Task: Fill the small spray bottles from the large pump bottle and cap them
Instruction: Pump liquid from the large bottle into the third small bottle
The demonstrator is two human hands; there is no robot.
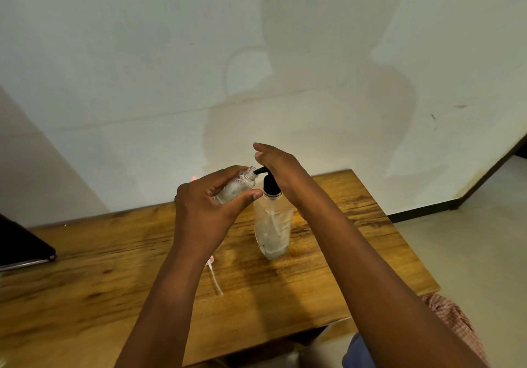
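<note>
My left hand (208, 205) grips a small clear spray bottle (238, 186), tilted, with its open neck against the black spout of the large pump bottle (273, 225). That large clear bottle stands upright on the wooden table (356, 253). My right hand (281, 168) rests with its palm on the black pump head, fingers straight and pointing left. A pink-and-white spray cap with its dip tube (214, 276) lies on the table, partly hidden under my left forearm.
A dark flat device (22, 247) lies at the table's left edge. A white wall stands just behind the table. Something small and pink (194, 178) shows behind my left hand. The floor is to the right.
</note>
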